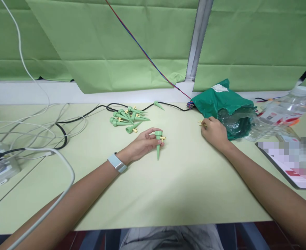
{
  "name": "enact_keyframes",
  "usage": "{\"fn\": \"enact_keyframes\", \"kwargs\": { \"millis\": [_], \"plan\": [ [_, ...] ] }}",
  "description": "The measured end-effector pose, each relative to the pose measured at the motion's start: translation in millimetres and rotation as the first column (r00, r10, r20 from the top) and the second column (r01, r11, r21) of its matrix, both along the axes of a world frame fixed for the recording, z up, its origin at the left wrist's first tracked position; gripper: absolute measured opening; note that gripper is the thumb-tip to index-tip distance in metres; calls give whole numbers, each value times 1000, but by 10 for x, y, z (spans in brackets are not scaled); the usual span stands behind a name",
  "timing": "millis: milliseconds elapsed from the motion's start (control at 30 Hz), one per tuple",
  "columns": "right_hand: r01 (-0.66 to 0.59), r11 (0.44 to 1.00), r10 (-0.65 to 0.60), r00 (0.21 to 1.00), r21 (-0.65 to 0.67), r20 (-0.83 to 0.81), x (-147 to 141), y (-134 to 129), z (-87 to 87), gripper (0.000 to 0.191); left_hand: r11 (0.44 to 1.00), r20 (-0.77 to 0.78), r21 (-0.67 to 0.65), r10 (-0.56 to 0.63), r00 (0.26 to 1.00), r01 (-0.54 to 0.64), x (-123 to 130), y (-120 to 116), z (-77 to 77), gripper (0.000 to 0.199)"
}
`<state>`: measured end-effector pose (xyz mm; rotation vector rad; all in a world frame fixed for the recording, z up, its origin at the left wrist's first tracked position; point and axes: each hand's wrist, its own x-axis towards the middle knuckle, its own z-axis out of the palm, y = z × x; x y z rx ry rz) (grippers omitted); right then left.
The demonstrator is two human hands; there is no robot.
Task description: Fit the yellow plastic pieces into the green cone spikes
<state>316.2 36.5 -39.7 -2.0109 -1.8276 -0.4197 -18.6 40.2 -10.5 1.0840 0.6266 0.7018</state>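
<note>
My left hand (145,143) is closed around a green plant watering spike (158,140), which points tip down over the table. A small yellow valve (162,139) sticks out of the spike's side, beside my thumb. To the right, my right hand (215,133) rests low by the green bag, its fingers curled together. Bits of a small yellow valve (200,122) show at those fingertips; the rest is hidden by the fingers. Behind my left hand lies a pile of similar green spikes (123,116), several with yellow valves fitted. One green spike (158,105) lies apart near the wall.
An opened green plastic bag (220,100) with clear plastic inside lies at the back right. Plastic bottles (278,111) stand beside it, with a tablet-like device (288,166) in front. Cables (61,130) and a white power strip (1,170) occupy the left; a white cable crosses my left forearm.
</note>
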Motion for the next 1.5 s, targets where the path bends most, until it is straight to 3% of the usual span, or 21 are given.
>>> {"fn": "enact_keyframes", "kwargs": {
  "millis": [167,267,333,433,533,667,800,1233,1500],
  "plan": [
    [-46,999,47,998,20,-41,13,10,-16,17,1000,-15,-6,1,1000,-1,5,-7,19,46],
    [-170,981,182,972,92,-150,-34,-3,-1,12,1000,-12,-12,17,1000,-17,10,-14,22,46],
    [-323,928,363,898,188,-249,-149,-55,43,11,999,-9,-2,39,999,-39,14,-17,12,46],
    [-515,780,621,703,355,-346,-455,-220,145,10,998,-18,26,65,998,-64,29,-29,-4,46],
    [-588,681,732,555,436,-395,-810,-438,226,13,996,-33,72,61,998,-59,53,-58,0,40],
    [-648,602,798,468,467,-380,-1089,-619,234,15,988,-86,152,-2,996,15,72,-91,11,32],
    [-671,579,815,458,463,-355,-1107,-630,199,17,982,-105,183,-25,994,44,69,-91,3,31],
    [-673,582,813,498,457,-302,-1075,-621,189,18,982,-113,181,-27,993,48,70,-87,0,31],
    [-725,533,846,450,437,-286,-1112,-646,169,17,970,-187,230,-35,982,78,110,-176,91,30]
  ]
}}
